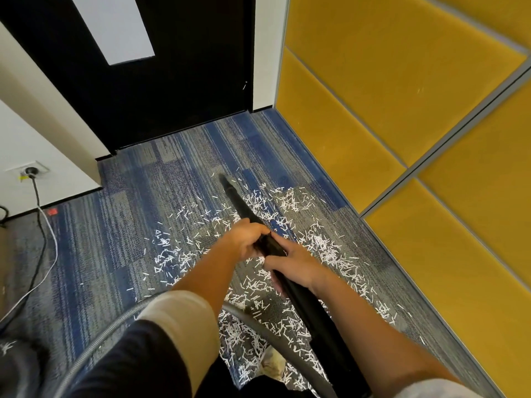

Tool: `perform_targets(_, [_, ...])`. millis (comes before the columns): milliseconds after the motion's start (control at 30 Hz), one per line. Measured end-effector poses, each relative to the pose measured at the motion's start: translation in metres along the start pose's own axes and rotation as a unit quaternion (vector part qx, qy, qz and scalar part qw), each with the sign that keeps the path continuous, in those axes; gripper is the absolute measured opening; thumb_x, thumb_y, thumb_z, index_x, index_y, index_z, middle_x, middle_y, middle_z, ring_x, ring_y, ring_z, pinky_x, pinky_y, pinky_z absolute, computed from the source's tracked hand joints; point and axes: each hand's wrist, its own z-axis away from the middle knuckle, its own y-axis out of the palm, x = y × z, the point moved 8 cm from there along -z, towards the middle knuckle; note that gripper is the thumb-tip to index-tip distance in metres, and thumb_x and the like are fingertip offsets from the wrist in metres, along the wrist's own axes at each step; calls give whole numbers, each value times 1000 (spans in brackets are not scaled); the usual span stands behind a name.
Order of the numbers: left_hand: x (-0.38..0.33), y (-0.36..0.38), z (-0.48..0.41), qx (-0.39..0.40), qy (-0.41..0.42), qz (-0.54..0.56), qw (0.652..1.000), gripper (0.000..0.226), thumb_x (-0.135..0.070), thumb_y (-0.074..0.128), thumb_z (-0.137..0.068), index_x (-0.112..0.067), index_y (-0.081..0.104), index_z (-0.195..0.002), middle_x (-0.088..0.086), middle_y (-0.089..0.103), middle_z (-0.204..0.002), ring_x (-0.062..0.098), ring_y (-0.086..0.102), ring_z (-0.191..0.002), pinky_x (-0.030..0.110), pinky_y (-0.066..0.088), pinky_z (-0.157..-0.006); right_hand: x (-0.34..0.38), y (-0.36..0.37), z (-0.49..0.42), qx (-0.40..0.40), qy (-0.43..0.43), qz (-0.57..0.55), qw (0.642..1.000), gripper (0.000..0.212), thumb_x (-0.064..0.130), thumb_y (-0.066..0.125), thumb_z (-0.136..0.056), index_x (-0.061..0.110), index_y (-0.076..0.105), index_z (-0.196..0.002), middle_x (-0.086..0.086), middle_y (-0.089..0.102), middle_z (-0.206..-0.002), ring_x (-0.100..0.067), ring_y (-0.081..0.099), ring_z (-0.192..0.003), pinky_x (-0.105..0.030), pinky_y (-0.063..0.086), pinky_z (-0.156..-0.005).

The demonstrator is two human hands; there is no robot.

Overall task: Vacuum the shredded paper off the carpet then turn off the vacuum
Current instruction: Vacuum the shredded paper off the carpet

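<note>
A black vacuum wand [238,198] slants from the lower right up to its tip on the carpet near the middle of the view. My left hand [246,239] grips the wand further along the tube. My right hand [290,267] holds it just behind the left one. White shredded paper [321,242] lies scattered over the blue-grey carpet [138,214], densest under and to the right of the wand and near my feet. A grey ribbed hose [100,338] curves from the wand's rear end down to the lower left.
A black door [161,81] closes the far end. Yellow padded wall panels [402,124] run along the right. At the left, a wall socket [30,170] holds a plug, and a black cable and a white cable [47,225] trail across the carpet.
</note>
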Motion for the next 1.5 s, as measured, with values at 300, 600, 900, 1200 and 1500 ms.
perform_targets(300, [-3,28,-8,23,9,-20,999,26,3,47,-94,0,44,-119,13,56,-83,21,59,-71,37,56,-67,-2,-15,0,-36,-7,-34,999,43,4,59,-82,38,51,-107,-5,53,-64,-16,50,-45,-24,47,-43])
perform_targets(600, [-10,14,-10,6,13,-2,1000,46,5,49,-93,2,34,-136,14,56,-91,24,60,-76,39,55,-60,3,-12,-9,-17,-9,-17,1000,43,6,60,-81,47,51,-86,-7,55,-62,-19,52,-46,-25,46,-44])
perform_targets(900, [-14,19,-5,5,15,23,1000,20,6,49,-93,-2,41,-110,14,54,-89,23,59,-75,42,53,-75,-3,-20,-14,-17,16,-18,1000,60,6,61,-78,35,47,-129,-8,56,-62,-19,52,-45,-26,46,-44])
perform_targets(1200, [-8,-15,2,-13,-13,11,1000,40,8,50,-88,-3,34,-124,13,52,-87,23,59,-73,46,56,-77,10,6,-11,50,5,11,999,53,1,57,-80,52,48,-94,-10,55,-61,-20,51,-46,-26,46,-43])
perform_targets(1500, [0,-7,14,11,-25,7,1000,46,7,49,-89,-5,32,-131,13,51,-91,22,59,-73,37,58,-57,-2,11,-6,38,6,1,999,54,5,59,-80,45,47,-115,-11,54,-65,-20,50,-47,-28,46,-46])
